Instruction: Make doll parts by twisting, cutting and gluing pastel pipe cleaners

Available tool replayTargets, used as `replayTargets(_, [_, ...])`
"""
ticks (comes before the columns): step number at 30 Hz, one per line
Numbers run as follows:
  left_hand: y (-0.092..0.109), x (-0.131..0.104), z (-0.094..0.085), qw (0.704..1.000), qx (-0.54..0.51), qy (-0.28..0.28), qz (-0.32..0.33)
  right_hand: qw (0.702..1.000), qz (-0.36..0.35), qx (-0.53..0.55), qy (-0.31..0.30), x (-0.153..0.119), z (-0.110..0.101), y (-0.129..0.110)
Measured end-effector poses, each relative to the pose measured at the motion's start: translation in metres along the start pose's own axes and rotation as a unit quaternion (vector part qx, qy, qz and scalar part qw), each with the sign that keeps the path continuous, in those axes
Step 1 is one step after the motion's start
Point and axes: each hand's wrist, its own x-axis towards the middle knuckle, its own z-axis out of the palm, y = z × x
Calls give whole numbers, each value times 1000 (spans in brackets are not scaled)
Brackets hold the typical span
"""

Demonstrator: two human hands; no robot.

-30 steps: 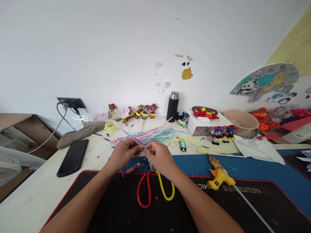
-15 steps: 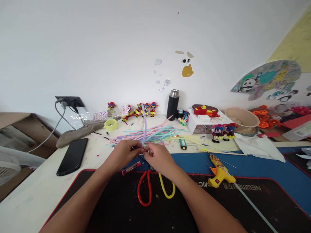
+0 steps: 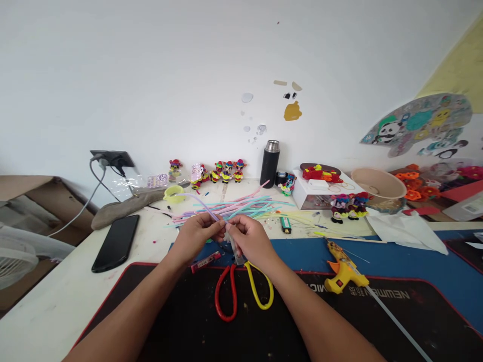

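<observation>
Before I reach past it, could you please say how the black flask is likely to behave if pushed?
The black flask looks stiff, with straight sides. Standing tall and narrow, it could tip if pushed high; its round body might roll once down.

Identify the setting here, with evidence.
Probably a small craft workspace, perhaps at home: a pile of pastel fuzzy stems on the table, a yellow glue gun with a stick in its back, and a row of small colourful figures along the wall.
</observation>
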Motion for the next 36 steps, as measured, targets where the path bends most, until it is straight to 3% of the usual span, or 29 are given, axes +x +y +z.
replayTargets(8, [-3, -3, 11, 996, -70, 61, -6, 999, -4, 32, 11, 0, 2, -3])
replayTargets(17, [-1, -4, 9, 997, -61, 37, -5, 999, -1, 44, 29, 0, 1, -4])
replayTargets(23, [6, -2, -5, 999, 47, 11, -2, 999, 30, 3, 19, 0, -2, -8])
replayTargets(30, [10, -2, -16, 984, 172, -37, 20, 988, -22, -151, -1, -4, -6, -8])
replayTargets(36, [13, -4, -27, 970, 225, -88, 29, 982, -41, -179, -44, -6, -4, -7])
